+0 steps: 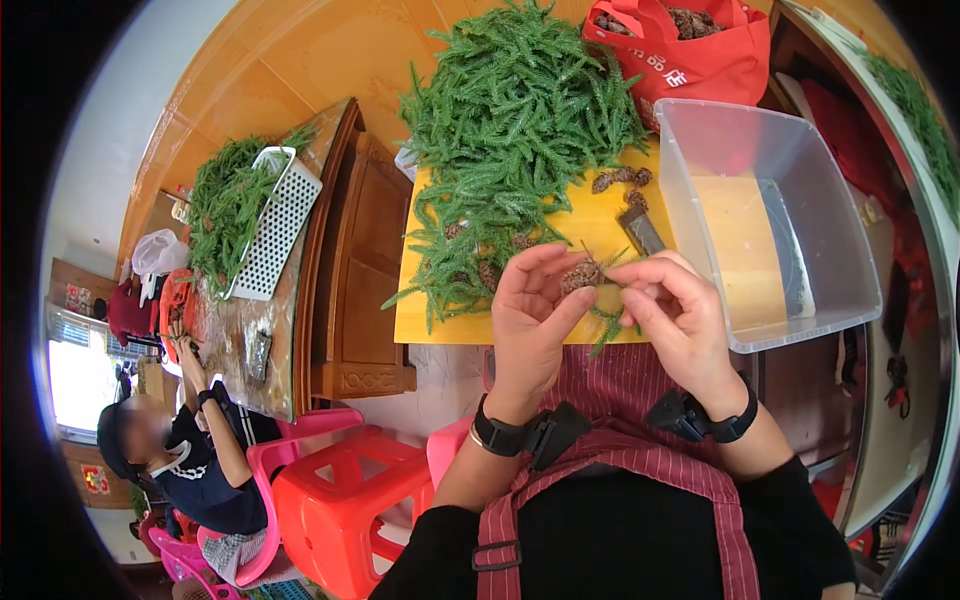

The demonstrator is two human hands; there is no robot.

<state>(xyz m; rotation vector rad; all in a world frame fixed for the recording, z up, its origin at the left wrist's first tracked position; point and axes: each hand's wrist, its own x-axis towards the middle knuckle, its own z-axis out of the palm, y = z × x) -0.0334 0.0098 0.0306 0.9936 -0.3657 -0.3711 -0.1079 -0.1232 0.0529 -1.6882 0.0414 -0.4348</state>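
Note:
A small brown pine cone point(581, 277) sits between the thumb and fingers of my left hand point(532, 315), over the front of the yellow table point(590, 218). My right hand point(688, 310) is closed in a pinch right beside it, at a thin brown wire that sticks out of the cone. Below the fingertips shows a green artificial pine sprig point(608, 328); whether a finger holds it I cannot tell. Left of my hands, more pine cones point(488, 275) lie among green sprigs. Loose pine cones point(622, 178) and a bundle of dark wires point(641, 230) rest beyond my right hand.
A big heap of green artificial pine sprigs point(515, 90) covers the table's far side. A red bag point(690, 60) of pine cones stands behind a clear plastic bin point(690, 230) on the right. Leftward are red stools point(340, 500), a white basket point(275, 235) and a seated person point(215, 490).

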